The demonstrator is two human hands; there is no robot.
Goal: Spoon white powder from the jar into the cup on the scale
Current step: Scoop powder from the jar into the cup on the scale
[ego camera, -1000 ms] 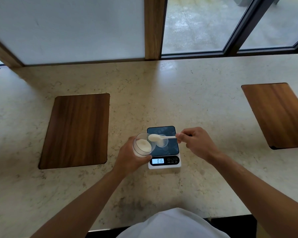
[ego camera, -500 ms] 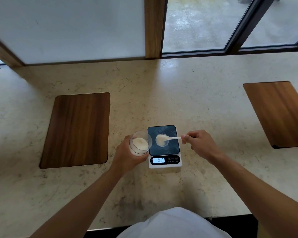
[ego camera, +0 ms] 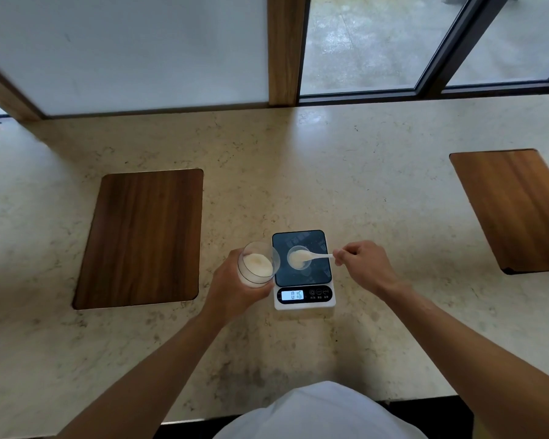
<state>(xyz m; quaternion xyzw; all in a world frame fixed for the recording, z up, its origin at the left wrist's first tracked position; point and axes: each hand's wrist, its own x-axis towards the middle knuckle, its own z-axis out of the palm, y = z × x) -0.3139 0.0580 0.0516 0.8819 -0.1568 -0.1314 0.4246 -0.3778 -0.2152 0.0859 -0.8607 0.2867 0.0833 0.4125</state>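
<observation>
From the head camera, the right hand (ego camera: 366, 267) is pinching a white plastic spoon (ego camera: 311, 256), its handle running leftward so the bowl is sitting over the small clear cup (ego camera: 298, 257) on the black-topped digital scale (ego camera: 303, 269). The left hand (ego camera: 235, 288) is gripping the clear powder jar (ego camera: 256, 264) just left of the scale.

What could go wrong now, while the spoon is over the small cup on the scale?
1. The cup is small, so powder tipped from the spoon may land on the scale platform.
2. The left hand holds the open jar tilted beside the scale; more tilt may spill powder.
3. The right hand could nudge the light cup.
</observation>
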